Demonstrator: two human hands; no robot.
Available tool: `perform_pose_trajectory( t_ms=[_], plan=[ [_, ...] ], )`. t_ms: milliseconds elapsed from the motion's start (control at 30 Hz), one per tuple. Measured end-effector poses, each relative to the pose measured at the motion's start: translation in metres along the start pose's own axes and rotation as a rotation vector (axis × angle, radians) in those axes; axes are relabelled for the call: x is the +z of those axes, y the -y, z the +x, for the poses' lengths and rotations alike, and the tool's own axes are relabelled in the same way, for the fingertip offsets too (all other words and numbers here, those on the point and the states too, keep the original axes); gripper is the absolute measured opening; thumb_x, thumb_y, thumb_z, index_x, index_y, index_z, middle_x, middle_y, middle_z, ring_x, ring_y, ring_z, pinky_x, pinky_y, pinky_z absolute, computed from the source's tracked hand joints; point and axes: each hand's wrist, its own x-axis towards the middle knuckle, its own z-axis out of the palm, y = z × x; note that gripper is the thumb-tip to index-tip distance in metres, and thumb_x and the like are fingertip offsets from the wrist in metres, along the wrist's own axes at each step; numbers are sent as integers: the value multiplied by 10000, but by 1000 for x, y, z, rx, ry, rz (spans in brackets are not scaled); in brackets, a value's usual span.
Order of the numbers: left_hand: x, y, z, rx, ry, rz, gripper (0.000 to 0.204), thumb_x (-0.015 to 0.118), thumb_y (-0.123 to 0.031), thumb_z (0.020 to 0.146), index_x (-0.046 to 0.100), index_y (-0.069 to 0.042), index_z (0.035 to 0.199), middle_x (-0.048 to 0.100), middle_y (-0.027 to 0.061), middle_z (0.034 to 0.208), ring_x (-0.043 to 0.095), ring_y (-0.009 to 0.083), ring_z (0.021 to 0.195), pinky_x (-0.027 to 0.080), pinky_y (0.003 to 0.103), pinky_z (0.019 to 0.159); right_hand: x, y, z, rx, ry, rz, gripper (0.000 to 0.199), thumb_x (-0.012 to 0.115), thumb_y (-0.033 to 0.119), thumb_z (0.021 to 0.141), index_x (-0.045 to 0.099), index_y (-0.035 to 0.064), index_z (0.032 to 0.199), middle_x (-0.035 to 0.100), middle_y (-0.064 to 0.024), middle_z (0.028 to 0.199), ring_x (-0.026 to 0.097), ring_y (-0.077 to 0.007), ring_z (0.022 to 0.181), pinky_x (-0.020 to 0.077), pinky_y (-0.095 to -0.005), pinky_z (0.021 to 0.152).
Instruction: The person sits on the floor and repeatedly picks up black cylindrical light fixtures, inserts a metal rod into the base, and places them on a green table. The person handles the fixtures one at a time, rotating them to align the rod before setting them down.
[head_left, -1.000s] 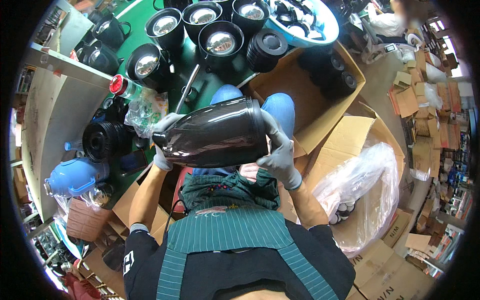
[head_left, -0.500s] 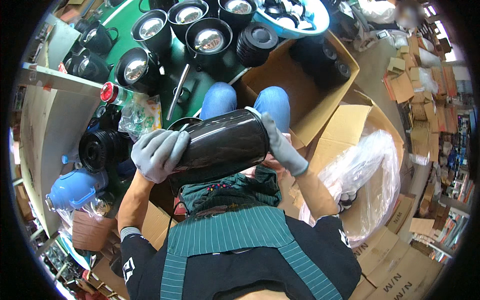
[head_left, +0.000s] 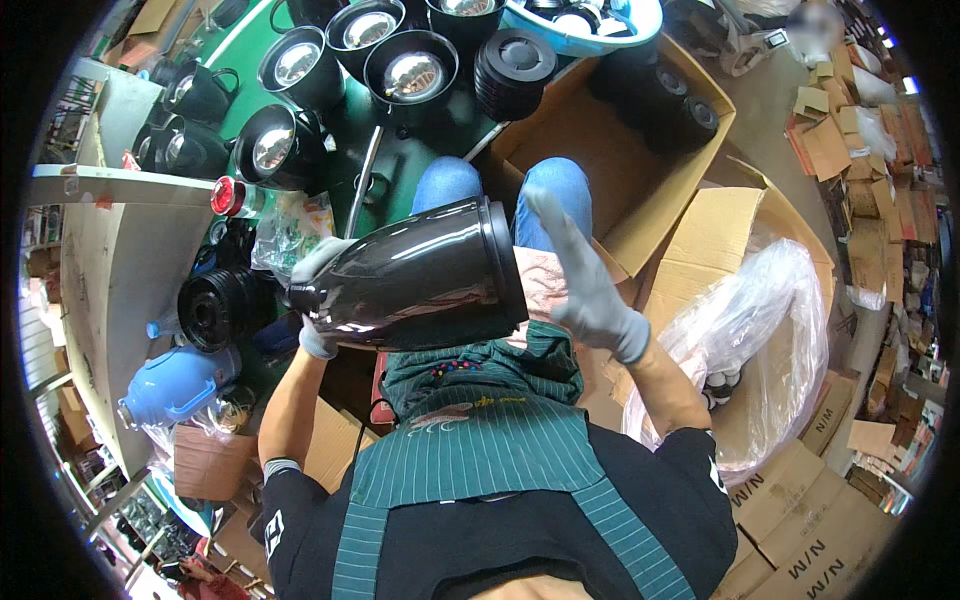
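Observation:
I hold a glossy black flask shell point(head_left: 415, 275) lying sideways over my lap. My left hand point(head_left: 313, 300), in a grey glove, grips its narrow end at the left. My right hand point(head_left: 580, 285), also gloved, is flat and spread against the shell's wide open end at the right, fingers pointing up. My blue-trousered knees point(head_left: 500, 190) show beyond the shell, and a green striped apron point(head_left: 470, 440) lies below it.
Several black shells with shiny liners point(head_left: 410, 72) stand on a green table point(head_left: 350, 130) ahead. A stack of black rings point(head_left: 512, 70) is beside them. An open cardboard box point(head_left: 620, 190) and a plastic-lined box point(head_left: 760, 330) are at my right. A blue flask body point(head_left: 175, 385) lies at the left.
The shell has turned and shifted right. My left hand moved from the shell's side to its narrow end. My right hand opened flat against the wide end.

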Motion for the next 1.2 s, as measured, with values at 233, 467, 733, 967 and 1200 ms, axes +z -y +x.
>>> perform_pose_trajectory(
  t_ms=[233, 467, 733, 967, 1200],
  plan=[
    [6, -91, 36, 457, -56, 573, 407, 781, -200, 840, 804, -54, 1220, 756, 131, 1028, 764, 296, 914, 610, 393, 829, 39, 13, 15, 356, -189, 576, 770, 421, 463, 1179, 248, -91, 1685, 317, -325, 1724, 334, -440, 1608, 211, -412, 1337],
    [2, -57, 26, 184, -54, 325, 332, 787, -146, 824, 804, -6, 1125, 759, 143, 971, 763, 285, 882, 578, 352, 809, 29, -3, 2, 291, 22, 263, 801, 300, 545, 1170, 202, -20, 1729, 270, -274, 1762, 266, -388, 1644, 226, -421, 1330],
    [-5, -85, 22, 500, -35, 623, 426, 816, -200, 804, 808, -85, 1214, 767, 103, 1011, 769, 284, 883, 617, 382, 821, 53, 8, 14, 373, -49, 433, 656, 391, 420, 1189, 352, -33, 1662, 561, -226, 1554, 605, -315, 1375, 408, -378, 1227],
    [-9, -61, 24, 225, 4, 271, 362, 799, -140, 788, 806, -50, 1138, 751, 123, 980, 757, 283, 881, 590, 365, 793, 39, 25, 11, 420, 56, 420, 777, 416, 530, 1145, 325, -18, 1688, 414, -214, 1703, 441, -327, 1549, 303, -422, 1308],
    [-3, -61, 25, 205, -5, 319, 388, 796, -212, 797, 815, -30, 1140, 748, 129, 941, 750, 306, 854, 573, 379, 790, 47, 11, 20, 54, -140, 208, 746, 302, 556, 1163, 385, -8, 1645, 517, -295, 1579, 534, -410, 1449, 363, -449, 1242]
  ],
)
